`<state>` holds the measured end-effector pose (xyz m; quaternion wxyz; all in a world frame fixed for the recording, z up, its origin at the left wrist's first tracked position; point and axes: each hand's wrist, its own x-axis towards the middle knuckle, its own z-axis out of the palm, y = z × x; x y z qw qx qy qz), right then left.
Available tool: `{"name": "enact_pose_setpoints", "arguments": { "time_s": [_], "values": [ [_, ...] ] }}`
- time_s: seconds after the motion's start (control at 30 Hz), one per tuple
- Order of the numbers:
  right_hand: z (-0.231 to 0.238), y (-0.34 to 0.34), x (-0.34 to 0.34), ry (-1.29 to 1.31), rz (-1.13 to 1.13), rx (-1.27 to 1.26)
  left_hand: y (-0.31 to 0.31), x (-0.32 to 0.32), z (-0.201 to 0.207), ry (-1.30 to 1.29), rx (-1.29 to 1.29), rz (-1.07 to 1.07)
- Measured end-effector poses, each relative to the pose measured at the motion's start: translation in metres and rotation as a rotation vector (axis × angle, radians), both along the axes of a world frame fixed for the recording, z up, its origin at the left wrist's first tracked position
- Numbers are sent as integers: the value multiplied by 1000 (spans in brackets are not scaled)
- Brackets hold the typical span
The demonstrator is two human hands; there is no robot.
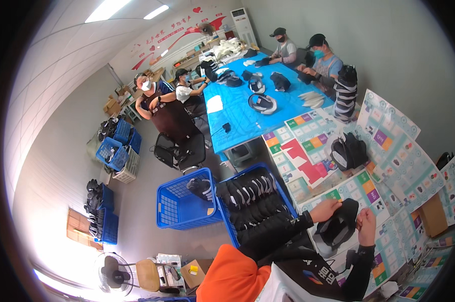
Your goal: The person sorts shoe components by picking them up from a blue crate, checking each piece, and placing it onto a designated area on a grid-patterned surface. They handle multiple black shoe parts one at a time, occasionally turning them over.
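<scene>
Above the paper-covered table on my right, both hands hold a soft, hollow black fabric piece [336, 226] with a grey inside. It looks like a cap or a shoe upper; I cannot tell which. My left hand [325, 210] pinches its upper left edge. On the opposite side my right hand [366, 226] grips the rim, fingers bent. Beyond them a few similar black pieces [349, 152] stand together on the printed sheets. Left of my hands, a blue crate [230, 232] carries rows of black pieces with light edges.
A second blue crate [183, 221] holds a few dark pieces. Further off, several people sit around a table with a blue cover [237, 118], bearing more fabric pieces. A tall striped stack [345, 93] rises at its corner. An office chair [187, 151] and a fan [115, 274] stand left.
</scene>
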<state>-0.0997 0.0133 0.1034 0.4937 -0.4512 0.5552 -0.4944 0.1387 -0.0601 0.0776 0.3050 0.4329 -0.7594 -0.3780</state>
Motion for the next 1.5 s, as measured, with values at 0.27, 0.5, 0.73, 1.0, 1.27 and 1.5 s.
{"name": "enact_pose_setpoints", "arguments": {
  "time_s": [0.27, 0.5, 0.73, 1.0, 1.27, 1.5],
  "values": [
    [99, 29, 62, 954, -84, -527, -10, -22, 24, 109, 212, 2],
    [40, -1, 23, 897, -361, -561, -18, -43, 66, 264, 207, -206],
    [-32, 17, -44, 538, -843, -292, -5, 32, 79, 312, 231, -413],
    [-132, 35, -41, -363, -510, 36, -4, -1, 82, 211, 13, -161],
    [-305, 179, -146, 1225, -380, 775, -34, -70, 10, -177, -64, -324],
    [-78, 135, -86, -908, -203, -89, -23, -73, -11, -204, -58, -169]
  ]
}}
